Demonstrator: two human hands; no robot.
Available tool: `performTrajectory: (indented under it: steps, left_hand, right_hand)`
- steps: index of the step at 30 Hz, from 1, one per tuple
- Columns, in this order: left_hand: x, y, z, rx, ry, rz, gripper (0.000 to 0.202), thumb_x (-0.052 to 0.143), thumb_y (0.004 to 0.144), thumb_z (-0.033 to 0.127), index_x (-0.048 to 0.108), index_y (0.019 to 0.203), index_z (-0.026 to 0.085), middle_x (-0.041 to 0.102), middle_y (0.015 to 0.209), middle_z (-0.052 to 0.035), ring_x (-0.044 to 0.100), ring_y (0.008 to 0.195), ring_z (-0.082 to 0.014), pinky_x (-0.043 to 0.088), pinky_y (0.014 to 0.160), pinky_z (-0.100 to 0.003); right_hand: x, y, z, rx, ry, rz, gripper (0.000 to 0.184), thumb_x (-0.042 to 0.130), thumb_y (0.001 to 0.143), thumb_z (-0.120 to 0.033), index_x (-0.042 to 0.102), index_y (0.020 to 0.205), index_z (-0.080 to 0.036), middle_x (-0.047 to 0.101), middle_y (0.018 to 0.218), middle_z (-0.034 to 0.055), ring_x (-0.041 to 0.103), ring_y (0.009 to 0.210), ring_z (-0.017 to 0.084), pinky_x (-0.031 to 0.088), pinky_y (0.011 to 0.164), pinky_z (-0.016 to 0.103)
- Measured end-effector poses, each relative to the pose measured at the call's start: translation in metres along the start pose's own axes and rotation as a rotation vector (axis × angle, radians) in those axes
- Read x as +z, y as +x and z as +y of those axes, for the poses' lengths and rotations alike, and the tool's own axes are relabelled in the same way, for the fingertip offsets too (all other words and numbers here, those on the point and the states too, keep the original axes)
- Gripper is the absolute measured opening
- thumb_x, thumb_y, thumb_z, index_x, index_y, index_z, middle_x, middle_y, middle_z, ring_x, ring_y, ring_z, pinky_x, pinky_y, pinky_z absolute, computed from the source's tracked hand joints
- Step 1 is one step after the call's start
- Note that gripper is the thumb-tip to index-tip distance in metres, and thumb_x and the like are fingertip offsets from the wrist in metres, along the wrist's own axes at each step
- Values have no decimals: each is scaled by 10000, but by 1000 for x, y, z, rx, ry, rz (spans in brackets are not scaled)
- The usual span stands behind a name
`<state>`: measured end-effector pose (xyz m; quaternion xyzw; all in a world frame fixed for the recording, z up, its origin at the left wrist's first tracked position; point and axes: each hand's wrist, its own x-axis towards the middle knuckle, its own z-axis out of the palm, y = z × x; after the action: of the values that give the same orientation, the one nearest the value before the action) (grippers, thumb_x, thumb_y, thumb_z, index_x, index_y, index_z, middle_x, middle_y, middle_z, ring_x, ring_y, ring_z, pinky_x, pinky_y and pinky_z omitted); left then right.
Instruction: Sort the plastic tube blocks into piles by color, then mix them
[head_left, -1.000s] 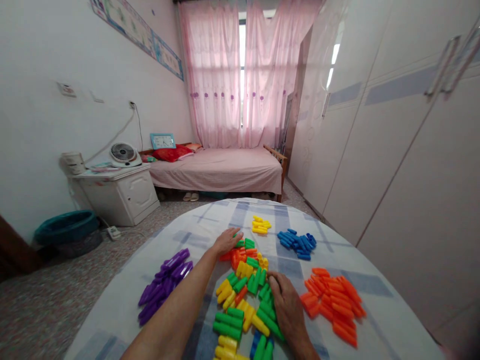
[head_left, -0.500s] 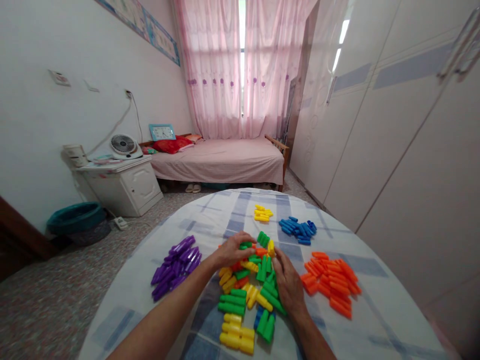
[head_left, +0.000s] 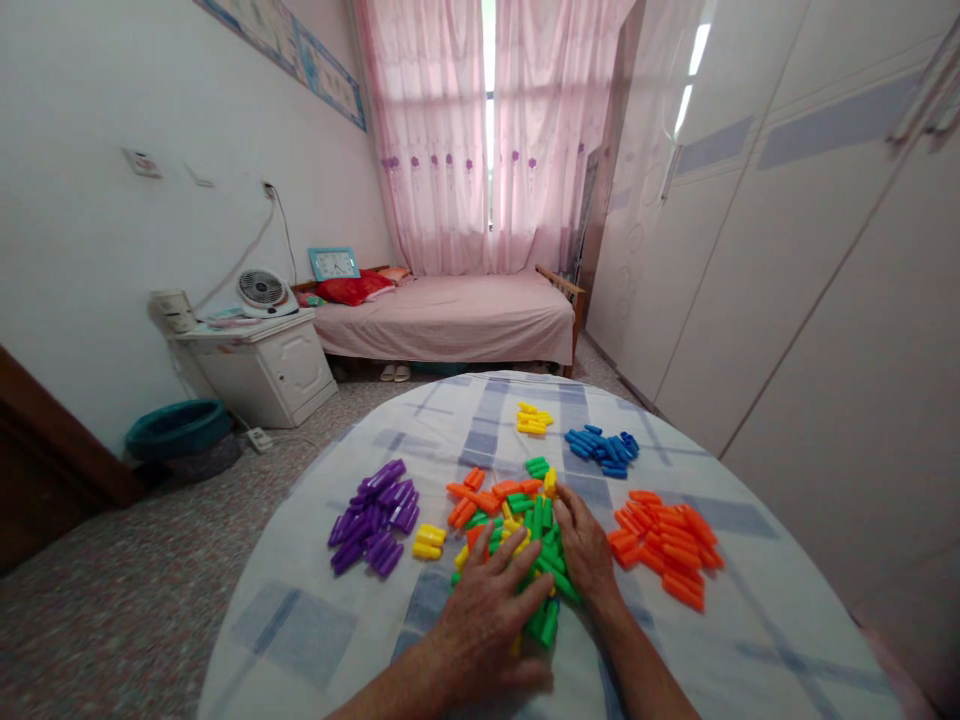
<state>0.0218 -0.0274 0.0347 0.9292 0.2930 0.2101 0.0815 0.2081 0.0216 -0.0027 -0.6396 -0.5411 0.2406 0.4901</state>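
My left hand (head_left: pixel 484 618) lies flat with fingers spread on the near part of a mixed heap of green, yellow and orange plastic pegs (head_left: pixel 517 520) in the middle of the round table (head_left: pixel 315 620). My right hand (head_left: pixel 585 545) rests on the heap's right side, fingers curled down onto green pegs; whether it grips one is hidden. Sorted piles lie around: purple pegs (head_left: pixel 375 515) at left, orange pegs (head_left: pixel 664 545) at right, blue pegs (head_left: pixel 602 447) and a small yellow pile (head_left: pixel 532 420) at the far side. A few yellow pegs (head_left: pixel 428 541) lie beside the purple pile.
The table wears a white cloth with blue checks. Beyond it stand a pink bed (head_left: pixel 450 320), a white cabinet with a fan (head_left: pixel 259 290), a teal basin (head_left: pixel 176 430) on the floor, and white wardrobes (head_left: pixel 787 260) along the right wall.
My left hand has drawn back from the far side of the heap to its near side and now lies flat. The heap has been pulled closer together; some yellow pegs now lie at left.
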Motion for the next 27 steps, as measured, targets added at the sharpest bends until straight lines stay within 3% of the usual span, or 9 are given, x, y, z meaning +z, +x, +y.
performTrajectory:
  steps: [2, 5, 9, 12, 16, 21, 24, 27]
  left_hand:
    - [3, 2, 0, -53, 27, 31, 620, 681, 709, 431, 506, 1290, 304, 495, 1376, -104, 358, 1337, -355, 104, 1123, -632]
    - [1, -2, -5, -140, 29, 130, 554, 649, 746, 420, 524, 1278, 324, 471, 1403, -87, 346, 1346, -350, 135, 1123, -629]
    - [4, -28, -19, -524, -38, 435, 461, 511, 859, 395, 502, 1311, 301, 410, 1451, -78, 285, 1386, -304, 241, 1120, -573]
    - [18, -44, -30, -725, -135, 486, 463, 463, 884, 405, 492, 1325, 267, 373, 1475, -92, 263, 1399, -297, 256, 1123, -550]
    - [32, -38, -36, -768, -199, 468, 504, 454, 881, 424, 478, 1338, 213, 310, 1508, -111, 212, 1417, -293, 218, 1142, -539]
    - [17, -8, -34, -678, -258, 454, 450, 410, 904, 389, 491, 1316, 228, 418, 1444, -91, 337, 1362, -249, 282, 1130, -485]
    - [7, 6, -42, -636, -218, 532, 382, 383, 918, 366, 563, 1225, 227, 526, 1333, -82, 429, 1282, -227, 325, 1105, -453]
    - [10, 13, -59, -661, -211, 631, 376, 338, 929, 357, 612, 1126, 191, 577, 1244, -101, 471, 1223, -229, 333, 1089, -464]
  right_hand:
    - [0, 0, 0, 3, 8, 4, 531, 372, 866, -478, 563, 1251, -165, 587, 1278, 98, 531, 1185, 233, 375, 1034, 403]
    - [-1, 0, 0, 4, 16, -10, 535, 370, 864, -492, 563, 1245, -170, 596, 1266, 92, 535, 1180, 238, 378, 1030, 410]
    - [-2, 1, -1, 8, -19, -31, 570, 343, 867, -512, 551, 1249, -144, 583, 1279, 110, 530, 1183, 245, 379, 1026, 408]
    - [-1, 1, -2, 2, -37, -39, 594, 324, 869, -518, 542, 1255, -123, 566, 1298, 122, 519, 1198, 245, 370, 1032, 397]
    - [-2, 0, -4, 5, -33, -39, 574, 326, 869, -511, 550, 1243, -138, 579, 1282, 113, 527, 1188, 241, 377, 1024, 394]
    - [-3, -1, -3, 1, -37, -35, 553, 341, 868, -500, 557, 1230, -142, 594, 1261, 110, 544, 1166, 239, 397, 1008, 391]
    - [-2, -1, 0, -14, -37, -19, 520, 361, 866, -478, 566, 1217, -154, 608, 1237, 102, 561, 1142, 234, 415, 993, 390]
    - [1, -1, 4, -53, -39, 9, 484, 409, 849, -440, 567, 1212, -160, 617, 1217, 100, 577, 1116, 231, 436, 975, 389]
